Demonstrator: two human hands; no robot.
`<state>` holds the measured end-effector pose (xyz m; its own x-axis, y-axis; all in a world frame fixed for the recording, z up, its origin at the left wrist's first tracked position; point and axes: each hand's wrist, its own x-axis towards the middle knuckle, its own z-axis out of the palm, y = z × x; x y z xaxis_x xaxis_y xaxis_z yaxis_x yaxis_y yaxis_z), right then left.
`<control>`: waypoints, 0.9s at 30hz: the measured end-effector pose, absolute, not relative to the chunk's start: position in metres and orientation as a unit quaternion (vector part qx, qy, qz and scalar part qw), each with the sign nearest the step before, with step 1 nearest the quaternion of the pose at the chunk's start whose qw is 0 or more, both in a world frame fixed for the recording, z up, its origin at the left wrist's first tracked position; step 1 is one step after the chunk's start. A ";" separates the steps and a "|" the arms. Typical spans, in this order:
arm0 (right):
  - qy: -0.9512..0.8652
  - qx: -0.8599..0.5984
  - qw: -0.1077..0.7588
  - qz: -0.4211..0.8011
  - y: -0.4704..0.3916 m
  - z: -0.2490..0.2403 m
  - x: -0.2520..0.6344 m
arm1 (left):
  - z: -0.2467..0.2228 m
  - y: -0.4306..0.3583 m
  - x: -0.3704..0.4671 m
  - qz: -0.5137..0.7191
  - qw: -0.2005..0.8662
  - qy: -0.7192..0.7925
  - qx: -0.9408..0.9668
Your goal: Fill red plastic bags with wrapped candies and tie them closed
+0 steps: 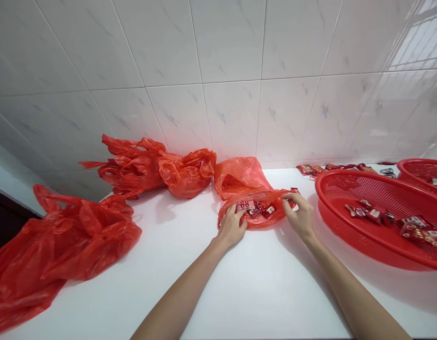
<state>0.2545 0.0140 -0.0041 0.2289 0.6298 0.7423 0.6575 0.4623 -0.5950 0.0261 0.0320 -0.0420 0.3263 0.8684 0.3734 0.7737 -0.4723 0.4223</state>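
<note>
A thin red plastic bag [253, 225] lies on the white table with its mouth spread toward me. Inside it sit several small red-wrapped packets [264, 210] and a pale pink-and-red packet [245, 206]. My left hand [232, 226] is curled over the bag's left rim, its fingertips beside the pale packet. At the opposite side, my right hand [299, 212] pinches the rim between thumb and fingers and holds it slightly raised. The bag's upper part [241, 174] lies flattened back toward the wall.
Right of me stands a large red plastic basket [346, 236] with several packets in it; another red basket [420, 165] is behind. Loose packets [310, 170] line the wall. Two filled red bags [188, 172] stand at back left, and crumpled red bags [72, 241] lie at left.
</note>
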 end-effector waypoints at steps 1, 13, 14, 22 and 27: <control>-0.623 -0.515 0.589 -0.023 0.015 -0.005 0.255 | -0.042 0.032 0.026 0.284 0.084 0.505 0.810; -0.624 -0.515 0.583 -0.069 0.018 -0.008 0.258 | -0.052 0.038 0.025 0.379 0.041 0.451 0.807; -0.623 -0.516 0.583 -0.070 0.019 -0.008 0.258 | -0.052 0.038 0.025 0.387 0.040 0.446 0.806; -0.629 -0.521 0.573 -0.074 0.019 -0.010 0.257 | -0.045 0.033 0.028 0.436 0.066 0.338 0.832; -0.630 -0.516 0.574 -0.085 0.018 -0.009 0.257 | -0.043 0.027 0.033 0.403 0.104 0.275 0.867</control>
<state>0.2565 0.0180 -0.0090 0.1931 0.5529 0.8106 0.7472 0.4526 -0.4867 0.0330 0.0267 -0.0425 0.5238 0.5610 0.6410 0.3930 -0.8268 0.4024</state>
